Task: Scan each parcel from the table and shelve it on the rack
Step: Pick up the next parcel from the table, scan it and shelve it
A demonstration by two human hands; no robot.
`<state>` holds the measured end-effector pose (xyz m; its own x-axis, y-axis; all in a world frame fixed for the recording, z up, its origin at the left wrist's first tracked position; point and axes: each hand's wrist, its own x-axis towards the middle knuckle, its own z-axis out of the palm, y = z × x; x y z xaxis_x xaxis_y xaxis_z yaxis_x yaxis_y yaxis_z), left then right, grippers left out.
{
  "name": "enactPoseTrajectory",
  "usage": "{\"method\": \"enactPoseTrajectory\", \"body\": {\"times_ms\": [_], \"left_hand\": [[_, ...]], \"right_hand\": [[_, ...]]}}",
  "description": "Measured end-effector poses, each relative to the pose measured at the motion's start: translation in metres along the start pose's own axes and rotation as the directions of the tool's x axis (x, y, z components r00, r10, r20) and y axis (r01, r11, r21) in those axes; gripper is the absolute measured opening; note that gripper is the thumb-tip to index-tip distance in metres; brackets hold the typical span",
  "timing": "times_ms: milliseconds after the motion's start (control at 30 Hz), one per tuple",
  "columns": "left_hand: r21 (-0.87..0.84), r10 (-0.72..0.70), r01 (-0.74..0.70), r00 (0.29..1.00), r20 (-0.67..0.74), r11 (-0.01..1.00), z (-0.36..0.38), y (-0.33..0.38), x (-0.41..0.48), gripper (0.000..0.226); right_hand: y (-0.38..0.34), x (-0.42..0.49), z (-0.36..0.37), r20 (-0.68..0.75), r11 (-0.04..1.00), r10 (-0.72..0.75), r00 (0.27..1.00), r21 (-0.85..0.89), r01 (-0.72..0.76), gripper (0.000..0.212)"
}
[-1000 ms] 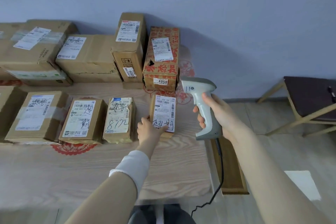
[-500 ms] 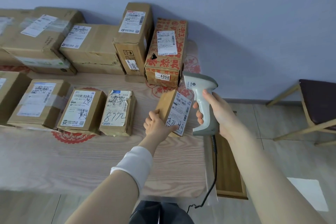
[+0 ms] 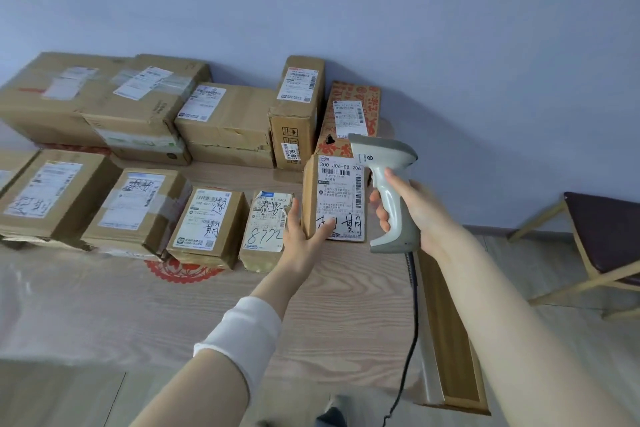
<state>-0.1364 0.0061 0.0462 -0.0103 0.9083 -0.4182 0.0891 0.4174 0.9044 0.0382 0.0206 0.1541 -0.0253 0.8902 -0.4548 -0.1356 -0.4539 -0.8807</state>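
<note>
At frame centre, a small labelled parcel [image 3: 334, 198] is gripped upright by the left hand [image 3: 300, 238], label presented to the barcode scanner [image 3: 389, 191] clasped in the right hand [image 3: 414, 210].

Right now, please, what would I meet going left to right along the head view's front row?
large taped cardboard box, second taped cardboard box, small white-labelled box, small parcel marked 8772, left hand, upright labelled parcel, grey handheld scanner, right hand

Chair [image 3: 604, 230] cut off at right, scanner cable [image 3: 415, 329] cut off below
</note>
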Motion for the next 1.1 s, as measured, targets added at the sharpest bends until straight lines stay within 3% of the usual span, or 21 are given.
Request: {"method": "enactPoseTrajectory", "body": {"times_ms": [200,333,533,667,900,1100], "left_hand": [[-0.023,0.239,-0.238,0.971,0.024,0.971,-0.081,0.052,-0.017,0.118],[-0.010,0.313,-0.314,0.949,-0.027,0.950,-0.126,0.082,-0.031,0.101],[-0.040,0.430,-0.430,0.903,-0.011,0.902,-0.163,0.137,-0.048,0.122],[-0.026,0.511,-0.512,0.859,-0.041,0.859,-0.182,0.178,-0.065,0.109],[-0.018,0.564,-0.566,0.823,-0.072,0.824,-0.192,0.190,-0.079,0.101],[0.000,0.542,-0.543,0.839,-0.040,0.840,-0.189,0.178,-0.084,0.112]], "right_hand": [[-0.035,-0.038,0.068,-0.010,0.978,-0.209,0.978,0.020,0.209,0.023],[-0.057,-0.068,0.125,0.023,0.959,-0.284,0.959,-0.023,0.284,0.018],[-0.091,-0.104,0.179,0.011,0.907,-0.402,0.916,-0.136,0.400,0.010],[-0.118,-0.127,0.196,-0.005,0.869,-0.475,0.880,-0.162,0.468,0.009],[-0.127,-0.149,0.208,-0.003,0.821,-0.536,0.845,-0.237,0.520,0.021],[-0.116,-0.154,0.210,-0.019,0.816,-0.512,0.859,-0.323,0.479,0.027]]}}
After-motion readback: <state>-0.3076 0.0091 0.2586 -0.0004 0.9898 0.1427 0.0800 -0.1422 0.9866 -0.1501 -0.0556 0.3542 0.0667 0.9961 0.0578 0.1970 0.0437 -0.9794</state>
